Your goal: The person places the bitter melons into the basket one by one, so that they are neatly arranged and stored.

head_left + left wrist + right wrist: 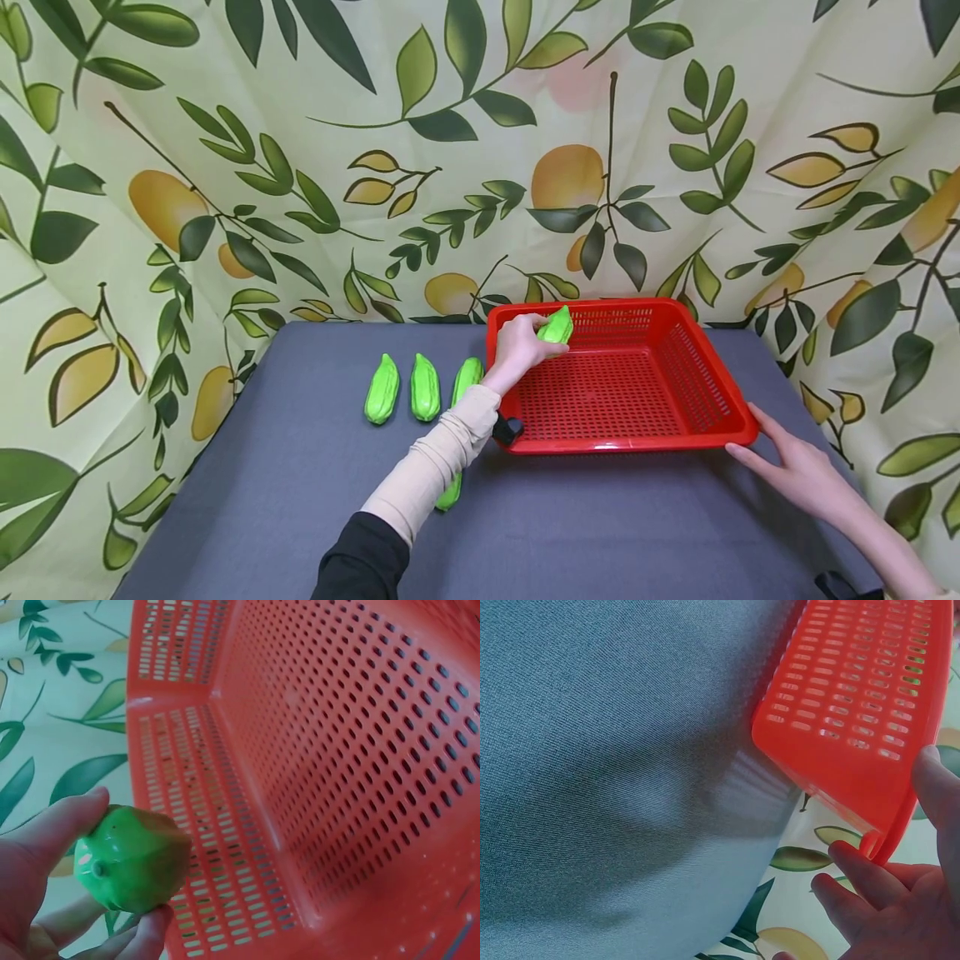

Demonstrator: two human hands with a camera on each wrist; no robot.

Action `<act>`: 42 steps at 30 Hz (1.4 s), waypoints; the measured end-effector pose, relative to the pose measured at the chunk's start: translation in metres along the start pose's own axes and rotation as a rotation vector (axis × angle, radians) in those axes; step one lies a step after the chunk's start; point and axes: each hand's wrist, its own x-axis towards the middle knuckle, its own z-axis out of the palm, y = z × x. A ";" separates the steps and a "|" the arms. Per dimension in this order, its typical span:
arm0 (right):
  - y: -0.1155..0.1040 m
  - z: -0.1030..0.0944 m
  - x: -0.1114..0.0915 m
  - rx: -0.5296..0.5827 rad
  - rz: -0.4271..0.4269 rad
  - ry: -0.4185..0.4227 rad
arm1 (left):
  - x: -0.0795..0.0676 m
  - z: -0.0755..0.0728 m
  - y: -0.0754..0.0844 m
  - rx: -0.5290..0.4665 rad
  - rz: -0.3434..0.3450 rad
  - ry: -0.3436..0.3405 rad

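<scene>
My left hand pinches a green ridged vegetable with a pointed tip, between thumb and fingers. It is above the left end of a red perforated plastic basket. In the left wrist view the vegetable is seen end-on, in front of the slotted basket wall. My right hand holds the basket's near right corner. The right wrist view shows the thumb on the rim and the fingertips by the corner's underside. No vegetable shows on the visible basket floor.
Left of the basket, similar green vegetables lie in a row on the grey tabletop. Another lies nearer, partly hidden by my left forearm. A leaf-and-fruit patterned cloth hangs behind and around the table.
</scene>
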 end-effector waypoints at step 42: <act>-0.001 -0.003 -0.002 -0.018 -0.042 0.023 | 0.003 0.017 0.005 0.416 -0.295 -0.246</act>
